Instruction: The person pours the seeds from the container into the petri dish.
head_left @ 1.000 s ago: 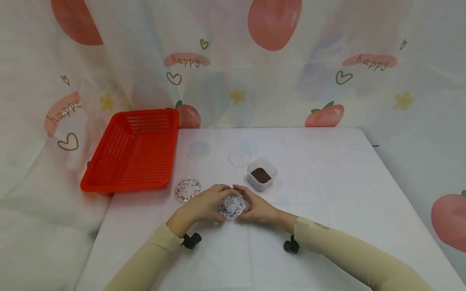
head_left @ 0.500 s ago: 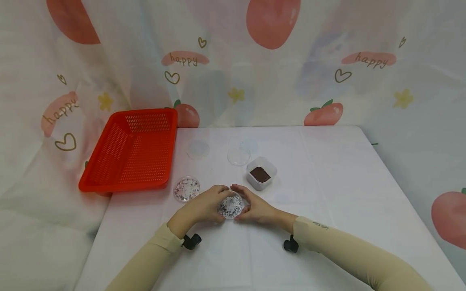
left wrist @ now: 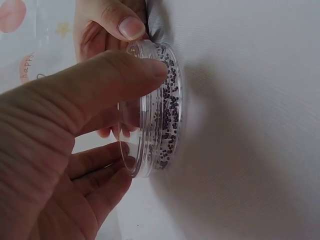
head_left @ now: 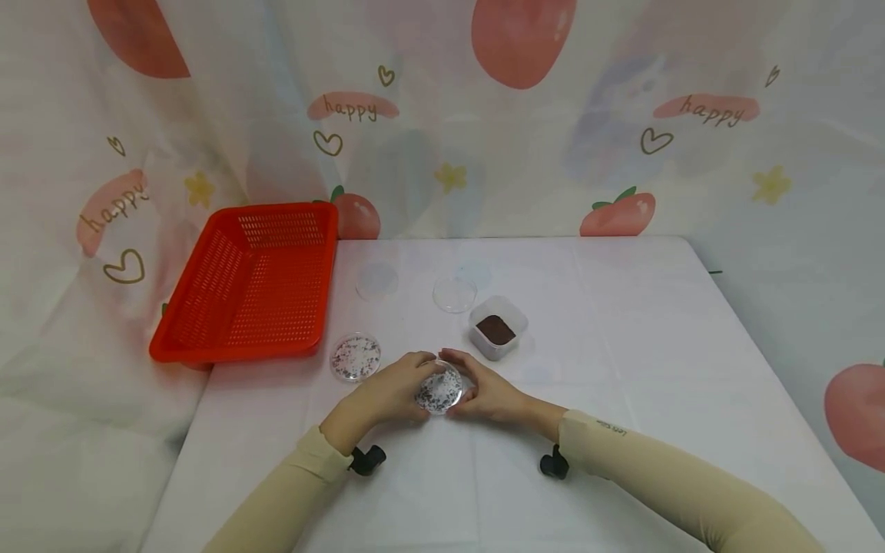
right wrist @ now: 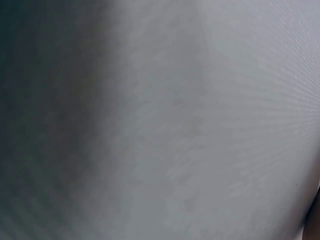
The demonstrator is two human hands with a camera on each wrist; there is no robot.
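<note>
A round clear petri dish with dark specks stands on the white table between both hands. In the left wrist view, small dark grains fill the low part of the petri dish, and a clear layer sits over them. My left hand grips its left side, thumb on the near wall and fingers round the far side. From the right, my right hand curls thumb and fingers about the rim. Only blurred pale cloth and a dark edge show in the right wrist view.
Another speckled petri dish lies left of the hands. Behind are two clear round lids and a small square tub of dark brown powder. A red plastic basket stands at the left table edge, before a printed curtain.
</note>
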